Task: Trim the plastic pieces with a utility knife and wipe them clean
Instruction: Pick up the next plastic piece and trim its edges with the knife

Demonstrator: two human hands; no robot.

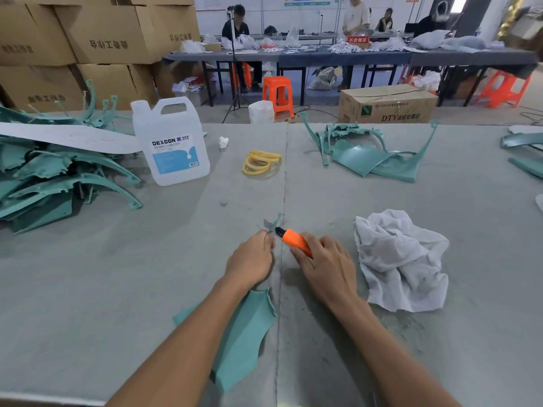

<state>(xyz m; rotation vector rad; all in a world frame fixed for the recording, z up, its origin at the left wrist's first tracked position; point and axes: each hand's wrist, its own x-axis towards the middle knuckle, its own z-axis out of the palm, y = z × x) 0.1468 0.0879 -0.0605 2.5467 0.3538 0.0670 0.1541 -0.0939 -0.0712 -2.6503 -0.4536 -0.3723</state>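
A worker trimmed a teal plastic piece at a grey felt-covered table. The left hand was closed around the part's narrow end, while the broad body ran back under the forearm and lay on the table. The right hand gripped an orange utility knife, its black nose set just beside the left fingertips and up against the thin tip poking out above the fist.

The chief hazard appeared to be that closeness. With the knife working next to the holding fingers, a slip off the thin tip could carry the edge into the left hand. A cut taken too deep could gouge the part rather than shave its flash, and the slender tip looked likely to flex or snap under pressure.

A crumpled white cloth lay near the right hand, ready for wiping. A white DEXCON-labelled jug stood well off to the left beside a heap of teal pieces. A smaller group of teal parts lay across the table to the right.

The blade itself was hard to make out: a small grey sliver beside the tip could have been steel or loose flash. The back of the left hand hid how its fingers held the piece, and the wrist and forearm covered part of its body.
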